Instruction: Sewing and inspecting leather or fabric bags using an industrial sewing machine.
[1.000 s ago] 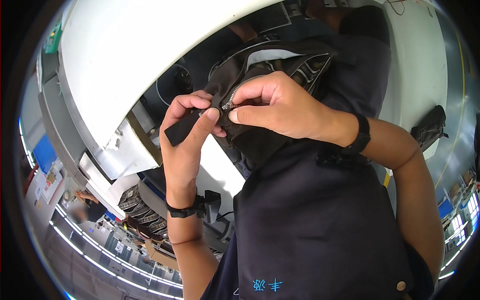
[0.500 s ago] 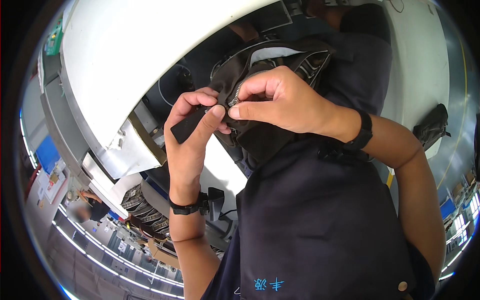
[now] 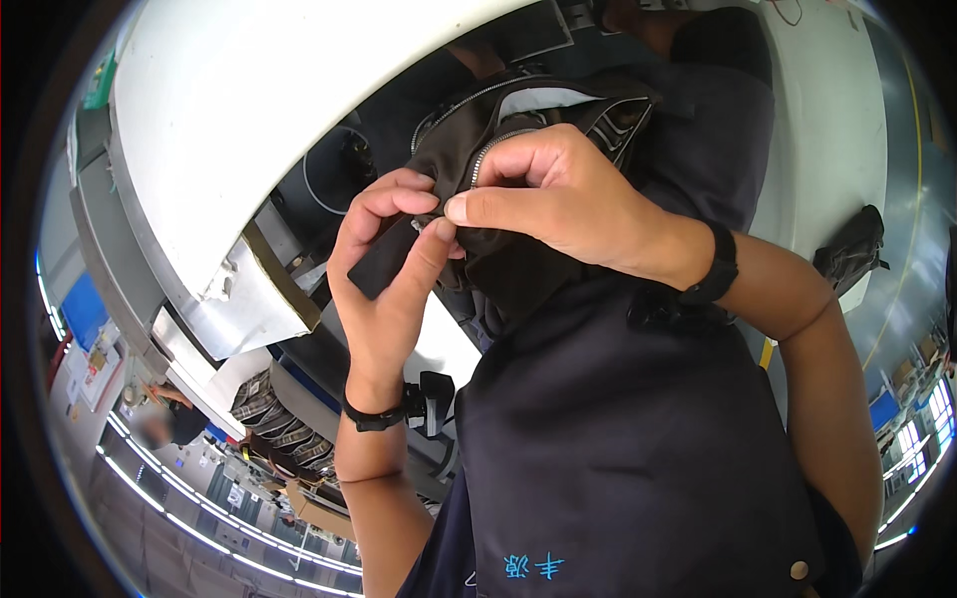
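A dark brown zippered bag lies bunched in my lap, with a pale lining and a striped inner part showing at its upper opening. My left hand pinches its fabric close to the end of a metal zipper; the thumb and fingertips curl round the edge. Closed beside it, my right hand presses thumb against bent forefinger on the bag, and the two thumb tips nearly meet. Whatever small part lies under the fingertips is hidden. A dark flap shows behind the left hand's thumb gap.
A white tabletop curves along the upper left, with a cardboard-edged piece at its near corner. Folded plaid cloth is stacked at lower left. A black bag rests at the right. Another person is far left.
My right thumb has shifted up and left, covering the zipper end that showed before. The left thumb has moved toward it, and the dark flap has slipped from between the left thumb and fingers.
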